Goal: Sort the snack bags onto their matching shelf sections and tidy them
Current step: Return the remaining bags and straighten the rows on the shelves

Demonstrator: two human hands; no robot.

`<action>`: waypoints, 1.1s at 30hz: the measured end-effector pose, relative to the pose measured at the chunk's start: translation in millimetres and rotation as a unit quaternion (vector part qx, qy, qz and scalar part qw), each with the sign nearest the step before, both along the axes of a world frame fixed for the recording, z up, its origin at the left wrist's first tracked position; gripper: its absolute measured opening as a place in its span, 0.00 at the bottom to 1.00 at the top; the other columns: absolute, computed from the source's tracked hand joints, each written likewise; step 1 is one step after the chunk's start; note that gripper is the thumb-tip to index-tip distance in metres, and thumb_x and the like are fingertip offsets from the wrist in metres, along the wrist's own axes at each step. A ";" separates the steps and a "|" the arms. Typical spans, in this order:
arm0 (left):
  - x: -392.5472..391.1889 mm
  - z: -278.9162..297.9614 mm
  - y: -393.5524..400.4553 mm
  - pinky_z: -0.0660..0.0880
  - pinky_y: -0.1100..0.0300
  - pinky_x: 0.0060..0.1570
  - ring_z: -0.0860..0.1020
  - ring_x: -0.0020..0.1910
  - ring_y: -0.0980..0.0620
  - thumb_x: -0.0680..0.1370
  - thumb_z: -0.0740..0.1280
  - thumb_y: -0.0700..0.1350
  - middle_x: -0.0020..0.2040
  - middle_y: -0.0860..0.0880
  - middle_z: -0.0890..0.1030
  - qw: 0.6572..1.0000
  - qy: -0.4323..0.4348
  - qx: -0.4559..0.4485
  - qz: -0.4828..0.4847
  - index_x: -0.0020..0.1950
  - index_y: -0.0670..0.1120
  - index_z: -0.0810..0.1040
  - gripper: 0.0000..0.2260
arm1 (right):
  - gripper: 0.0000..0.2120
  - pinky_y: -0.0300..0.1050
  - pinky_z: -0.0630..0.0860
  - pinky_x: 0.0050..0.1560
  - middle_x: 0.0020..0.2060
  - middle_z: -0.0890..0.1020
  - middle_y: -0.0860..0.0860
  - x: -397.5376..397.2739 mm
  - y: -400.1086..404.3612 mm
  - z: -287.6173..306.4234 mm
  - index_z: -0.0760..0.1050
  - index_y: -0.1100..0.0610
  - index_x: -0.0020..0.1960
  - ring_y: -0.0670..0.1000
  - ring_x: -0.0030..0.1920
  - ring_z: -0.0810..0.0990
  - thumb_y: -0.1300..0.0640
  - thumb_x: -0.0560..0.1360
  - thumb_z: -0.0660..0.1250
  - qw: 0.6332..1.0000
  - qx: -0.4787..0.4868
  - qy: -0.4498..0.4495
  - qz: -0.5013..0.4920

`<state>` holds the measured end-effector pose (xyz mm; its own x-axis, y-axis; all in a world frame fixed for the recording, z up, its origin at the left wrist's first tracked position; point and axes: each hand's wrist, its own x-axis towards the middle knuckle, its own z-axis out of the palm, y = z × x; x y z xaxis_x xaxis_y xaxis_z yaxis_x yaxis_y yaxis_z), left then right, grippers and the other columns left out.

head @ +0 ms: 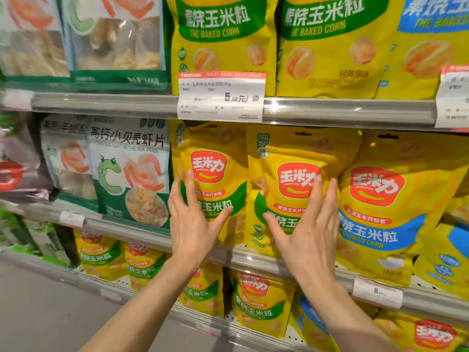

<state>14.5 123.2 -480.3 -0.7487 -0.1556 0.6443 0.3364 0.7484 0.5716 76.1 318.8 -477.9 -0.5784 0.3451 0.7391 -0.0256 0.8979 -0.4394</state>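
Observation:
Two yellow baked-corn bags with green bands stand side by side on the middle shelf. My left hand [191,219] lies flat with straight fingers against the left green-band bag [215,158]. My right hand [308,229] presses flat on the right green-band bag [284,158], fingers straight and spread. Just right of it stands a yellow bag with a blue band [396,204]. Neither hand grips anything.
White-and-green shrimp chip bags [129,168] fill the middle shelf to the left. More corn bags line the upper shelf [223,34] and lower shelf [258,301]. A sale price tag [220,96] hangs on the upper shelf rail [350,111]. Grey floor lies lower left.

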 end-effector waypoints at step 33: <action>7.6 0.2 4.4 0.62 0.37 0.75 0.55 0.83 0.40 0.78 0.73 0.57 0.84 0.42 0.52 0.999 0.023 -0.025 -0.024 0.85 0.53 0.53 0.42 | 0.53 0.61 0.53 0.82 0.84 0.49 0.61 -5.7 -5.6 -6.5 0.44 0.57 0.85 0.60 0.84 0.49 0.32 0.75 0.67 0.999 -0.027 0.005 -0.036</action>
